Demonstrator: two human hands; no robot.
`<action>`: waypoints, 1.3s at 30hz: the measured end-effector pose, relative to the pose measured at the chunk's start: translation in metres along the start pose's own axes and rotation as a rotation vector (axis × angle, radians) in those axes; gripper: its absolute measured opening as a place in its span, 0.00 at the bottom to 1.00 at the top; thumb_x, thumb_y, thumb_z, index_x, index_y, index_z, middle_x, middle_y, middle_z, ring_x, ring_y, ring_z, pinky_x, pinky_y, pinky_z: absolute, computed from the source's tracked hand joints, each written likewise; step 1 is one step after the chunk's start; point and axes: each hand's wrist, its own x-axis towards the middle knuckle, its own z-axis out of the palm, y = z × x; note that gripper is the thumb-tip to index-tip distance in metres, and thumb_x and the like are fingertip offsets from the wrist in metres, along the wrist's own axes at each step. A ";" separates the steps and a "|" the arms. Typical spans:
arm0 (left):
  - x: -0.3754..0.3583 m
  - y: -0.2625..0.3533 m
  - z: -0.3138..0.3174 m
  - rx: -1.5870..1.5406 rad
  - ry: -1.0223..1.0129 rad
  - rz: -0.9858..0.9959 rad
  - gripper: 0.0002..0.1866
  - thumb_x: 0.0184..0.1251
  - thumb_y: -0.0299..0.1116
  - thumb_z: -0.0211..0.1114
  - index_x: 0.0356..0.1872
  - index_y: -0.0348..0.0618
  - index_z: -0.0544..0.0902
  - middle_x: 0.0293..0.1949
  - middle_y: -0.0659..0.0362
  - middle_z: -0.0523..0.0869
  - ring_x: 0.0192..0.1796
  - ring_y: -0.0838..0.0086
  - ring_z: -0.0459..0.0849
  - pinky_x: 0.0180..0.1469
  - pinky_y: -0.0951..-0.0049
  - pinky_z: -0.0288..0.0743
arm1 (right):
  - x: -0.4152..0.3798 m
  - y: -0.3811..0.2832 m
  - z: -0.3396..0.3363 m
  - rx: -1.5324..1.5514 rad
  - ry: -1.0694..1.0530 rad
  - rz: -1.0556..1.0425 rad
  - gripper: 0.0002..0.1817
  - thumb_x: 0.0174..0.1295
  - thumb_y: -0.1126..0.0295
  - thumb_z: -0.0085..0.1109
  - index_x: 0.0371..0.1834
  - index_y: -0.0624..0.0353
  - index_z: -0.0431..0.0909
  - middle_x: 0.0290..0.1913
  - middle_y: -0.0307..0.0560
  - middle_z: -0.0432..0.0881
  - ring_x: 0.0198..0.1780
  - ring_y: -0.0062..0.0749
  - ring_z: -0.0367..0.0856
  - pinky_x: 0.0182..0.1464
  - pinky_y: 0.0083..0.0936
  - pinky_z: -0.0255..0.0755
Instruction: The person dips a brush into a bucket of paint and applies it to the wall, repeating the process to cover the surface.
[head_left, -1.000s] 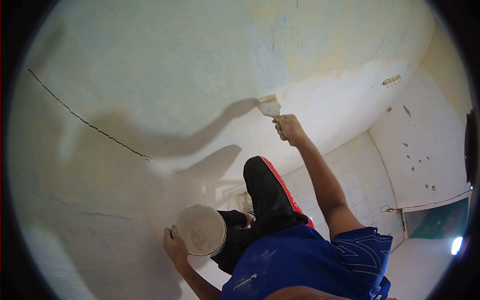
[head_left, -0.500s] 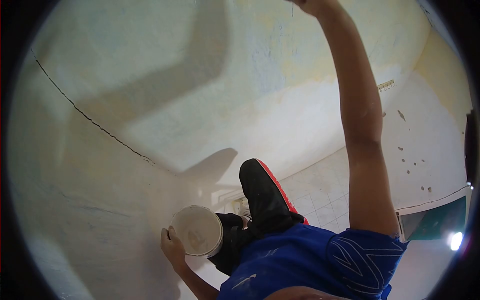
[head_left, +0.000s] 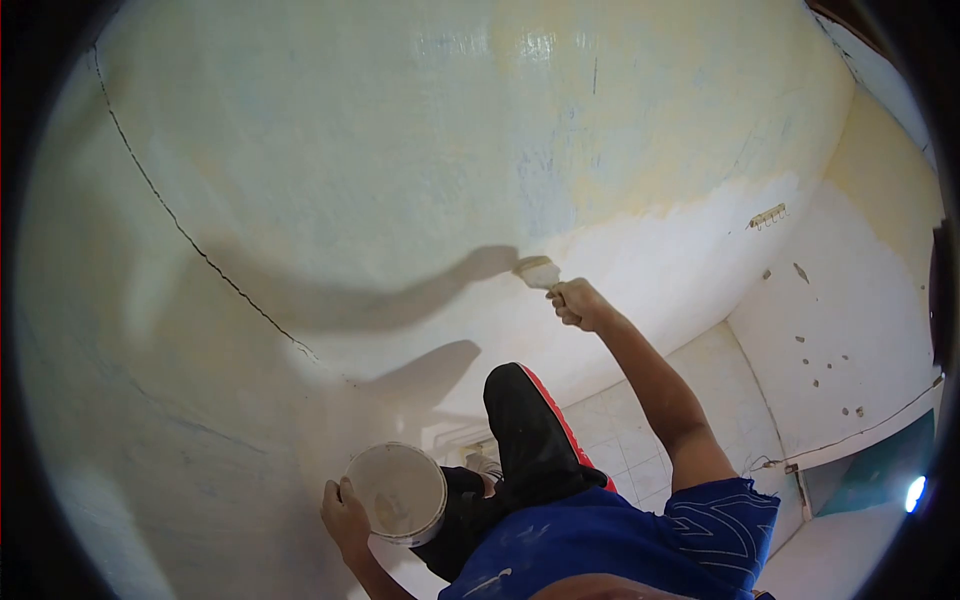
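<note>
Paintbrush and wall, seen from the head. The right hand is closed around the brush handle; the wide head lies beyond the knuckles, toward the upper left of the view. The brush's long axis runs obliquely from the fist to the bristles, which meet or nearly meet the wall where white coating borders the yellow-green surface; exact contact cannot be confirmed. The right hand is the nearer of the two to this border. The left hand, lower in the view, grasps the near side of a round bucket at its rim, the bucket lying beside the dark trouser leg and well apart from the brush. The bucket's mouth faces the viewer; whitish material shows inside, its depth indeterminate. A hook rack is fixed to the wall at upper right; a dark crack crosses the surface at left.
</note>
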 end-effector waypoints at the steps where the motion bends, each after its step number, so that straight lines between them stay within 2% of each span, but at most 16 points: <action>1: -0.001 -0.003 0.000 -0.012 0.004 0.003 0.20 0.77 0.38 0.57 0.29 0.30 0.71 0.23 0.42 0.72 0.25 0.53 0.68 0.34 0.52 0.65 | -0.003 -0.017 0.004 -0.113 -0.003 -0.126 0.10 0.73 0.70 0.51 0.37 0.64 0.78 0.20 0.32 0.66 0.15 0.16 0.56 0.15 0.21 0.48; 5: -0.006 -0.009 -0.002 -0.040 0.028 -0.002 0.20 0.77 0.38 0.57 0.29 0.30 0.71 0.23 0.42 0.73 0.26 0.52 0.70 0.35 0.51 0.65 | -0.037 -0.159 0.025 -0.831 -0.005 -0.598 0.06 0.68 0.75 0.56 0.35 0.64 0.82 0.21 0.32 0.69 0.18 0.17 0.58 0.16 0.22 0.51; 6: -0.007 -0.009 -0.004 -0.038 0.031 0.001 0.20 0.77 0.38 0.57 0.29 0.30 0.71 0.23 0.42 0.73 0.26 0.52 0.70 0.35 0.51 0.65 | -0.074 -0.196 0.046 -0.586 0.021 -0.519 0.06 0.67 0.78 0.55 0.34 0.64 0.81 0.21 0.32 0.69 0.17 0.16 0.58 0.16 0.22 0.50; 7: -0.008 -0.009 -0.006 -0.011 0.012 -0.019 0.20 0.77 0.39 0.56 0.29 0.30 0.70 0.24 0.44 0.72 0.27 0.56 0.69 0.36 0.54 0.65 | -0.088 -0.228 0.050 -0.657 -0.037 -0.610 0.07 0.69 0.76 0.51 0.36 0.65 0.80 0.20 0.31 0.68 0.16 0.15 0.57 0.14 0.20 0.48; 8: -0.008 -0.009 -0.006 0.013 -0.008 -0.039 0.20 0.78 0.40 0.55 0.30 0.31 0.69 0.25 0.47 0.71 0.29 0.60 0.67 0.36 0.57 0.66 | -0.123 -0.261 0.073 -0.318 -0.001 -0.451 0.09 0.71 0.74 0.48 0.38 0.64 0.78 0.19 0.29 0.66 0.14 0.13 0.56 0.12 0.18 0.47; 13: -0.006 -0.008 -0.001 -0.014 0.028 0.012 0.20 0.77 0.39 0.57 0.28 0.31 0.72 0.23 0.42 0.74 0.26 0.51 0.70 0.35 0.51 0.65 | -0.156 -0.353 0.095 -0.382 -0.133 -0.714 0.14 0.75 0.69 0.44 0.28 0.53 0.73 0.17 0.24 0.60 0.14 0.12 0.51 0.14 0.18 0.43; 18: -0.005 -0.005 -0.002 -0.008 0.020 0.023 0.20 0.77 0.39 0.56 0.28 0.30 0.71 0.22 0.43 0.74 0.26 0.52 0.70 0.35 0.51 0.65 | -0.166 -0.415 0.107 -0.268 -0.153 -0.997 0.15 0.80 0.66 0.42 0.33 0.55 0.72 0.21 0.29 0.66 0.17 0.16 0.57 0.17 0.20 0.53; 20: -0.007 -0.004 -0.004 0.000 -0.023 -0.047 0.21 0.78 0.40 0.55 0.30 0.30 0.69 0.25 0.47 0.70 0.29 0.61 0.66 0.36 0.56 0.65 | -0.168 -0.413 0.107 -0.196 -0.200 -1.096 0.15 0.80 0.66 0.42 0.33 0.55 0.72 0.21 0.30 0.66 0.17 0.16 0.57 0.17 0.20 0.53; 22: -0.008 -0.008 -0.004 -0.006 -0.022 -0.049 0.21 0.78 0.40 0.55 0.30 0.30 0.69 0.24 0.47 0.70 0.29 0.62 0.66 0.36 0.56 0.65 | -0.166 -0.399 0.100 -0.122 -0.025 -1.025 0.14 0.79 0.69 0.41 0.32 0.55 0.71 0.21 0.30 0.65 0.16 0.16 0.56 0.16 0.20 0.53; 23: -0.009 -0.010 -0.003 -0.018 -0.022 -0.056 0.21 0.78 0.40 0.55 0.29 0.30 0.69 0.24 0.47 0.69 0.29 0.62 0.66 0.36 0.57 0.65 | -0.159 -0.377 0.092 -0.228 0.008 -1.025 0.14 0.79 0.69 0.41 0.31 0.54 0.69 0.20 0.30 0.65 0.16 0.16 0.56 0.15 0.20 0.52; 25: -0.010 -0.011 -0.003 -0.022 -0.014 -0.057 0.20 0.78 0.39 0.55 0.29 0.30 0.68 0.24 0.47 0.69 0.28 0.62 0.65 0.36 0.57 0.65 | -0.089 -0.324 0.068 -0.714 0.313 -1.311 0.15 0.76 0.61 0.52 0.37 0.61 0.80 0.18 0.29 0.64 0.15 0.15 0.56 0.16 0.23 0.50; 26: -0.009 -0.010 -0.002 -0.029 -0.006 -0.056 0.20 0.77 0.39 0.55 0.29 0.30 0.68 0.24 0.48 0.69 0.28 0.62 0.65 0.35 0.58 0.65 | -0.100 -0.289 0.078 -0.139 0.074 -0.965 0.16 0.76 0.59 0.53 0.38 0.61 0.79 0.19 0.30 0.67 0.15 0.16 0.57 0.16 0.24 0.50; 29: -0.005 -0.007 -0.002 -0.042 -0.026 -0.047 0.20 0.77 0.38 0.55 0.29 0.30 0.68 0.24 0.48 0.68 0.28 0.63 0.65 0.35 0.58 0.65 | -0.083 -0.207 0.065 -0.028 0.040 -0.695 0.15 0.78 0.58 0.51 0.41 0.60 0.75 0.18 0.26 0.60 0.15 0.14 0.52 0.14 0.20 0.45; 34: -0.004 0.001 -0.004 -0.020 -0.017 -0.023 0.20 0.77 0.38 0.56 0.29 0.30 0.69 0.23 0.46 0.71 0.27 0.60 0.67 0.35 0.56 0.66 | -0.053 -0.108 0.026 0.019 -0.029 -0.215 0.14 0.75 0.62 0.54 0.34 0.60 0.73 0.18 0.31 0.63 0.13 0.17 0.53 0.14 0.23 0.47; 36: -0.004 -0.003 -0.004 -0.003 0.001 -0.007 0.20 0.77 0.38 0.56 0.28 0.30 0.71 0.22 0.45 0.72 0.26 0.57 0.69 0.35 0.53 0.66 | -0.040 -0.103 0.013 0.033 -0.093 -0.093 0.14 0.74 0.66 0.54 0.30 0.60 0.74 0.19 0.33 0.65 0.13 0.18 0.55 0.14 0.24 0.50; 39: -0.006 -0.010 -0.004 -0.004 0.006 0.000 0.20 0.77 0.38 0.56 0.28 0.30 0.71 0.23 0.44 0.72 0.26 0.57 0.69 0.35 0.54 0.66 | -0.076 -0.173 0.038 -0.233 -0.078 -0.373 0.14 0.73 0.70 0.53 0.27 0.60 0.76 0.21 0.35 0.70 0.17 0.19 0.62 0.16 0.24 0.54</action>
